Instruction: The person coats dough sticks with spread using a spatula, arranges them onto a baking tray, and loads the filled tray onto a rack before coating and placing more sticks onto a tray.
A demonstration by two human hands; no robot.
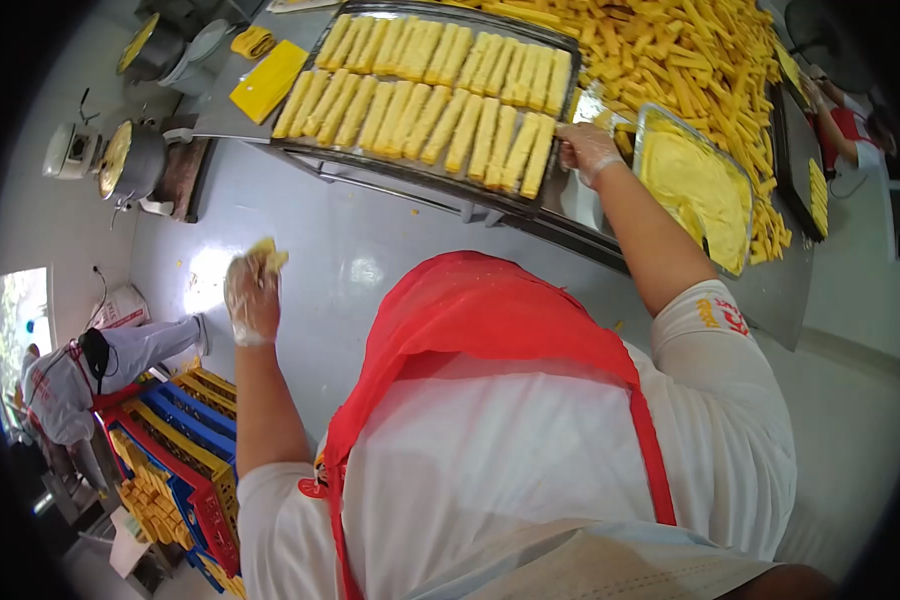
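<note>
A dark baking tray (pixel 292 147) lies at the table's near edge in the head view, with two rows of yellow, cream-coated sticks (pixel 395 118) on it. My right hand (pixel 587 152), in a clear plastic glove, has its fingers curled at the tray's right rim. Away from the table, over the floor, my gloved left hand (pixel 254 297) is closed around a small yellow piece (pixel 269 254); its exact kind does not show. Right of my right hand stands a clear rectangular container (pixel 695 185) of pale yellow cream.
A large heap of yellow sticks (pixel 670 50) covers the table's far right. A yellow sheet (pixel 270 80) and folded cloth (pixel 253 42) lie left of the tray. Stacked crates (pixel 195 415) and another person (pixel 75 385) are at left; someone else (pixel 850 130) is at far right.
</note>
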